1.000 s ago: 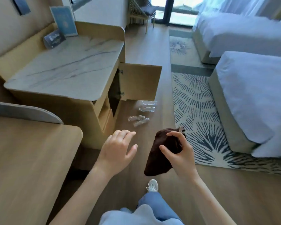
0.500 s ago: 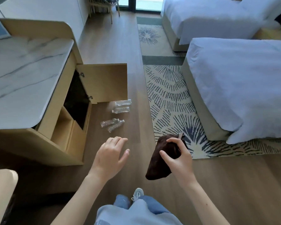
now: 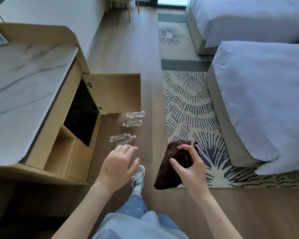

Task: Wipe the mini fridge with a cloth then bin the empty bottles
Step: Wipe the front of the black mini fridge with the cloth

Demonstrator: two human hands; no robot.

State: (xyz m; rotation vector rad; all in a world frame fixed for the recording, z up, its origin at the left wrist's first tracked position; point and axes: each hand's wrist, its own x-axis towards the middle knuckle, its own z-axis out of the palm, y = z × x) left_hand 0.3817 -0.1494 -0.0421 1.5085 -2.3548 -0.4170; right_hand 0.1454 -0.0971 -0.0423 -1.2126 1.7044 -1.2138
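The right hand [image 3: 190, 168] grips the brown cloth [image 3: 164, 176]. The left hand [image 3: 118, 167] is relaxed and empty, with the bottles [image 3: 118, 138] just beyond it.

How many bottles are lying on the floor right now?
4. Two bottles lie by the cabinet door; two nearer the left hand. Others may be hidden.

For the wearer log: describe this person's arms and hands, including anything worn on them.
Both forearms are bare to the frame edge, no sleeves in view. The left hand and right hand wear no gloves; no ring, watch or bracelet shows on the sides facing the camera.
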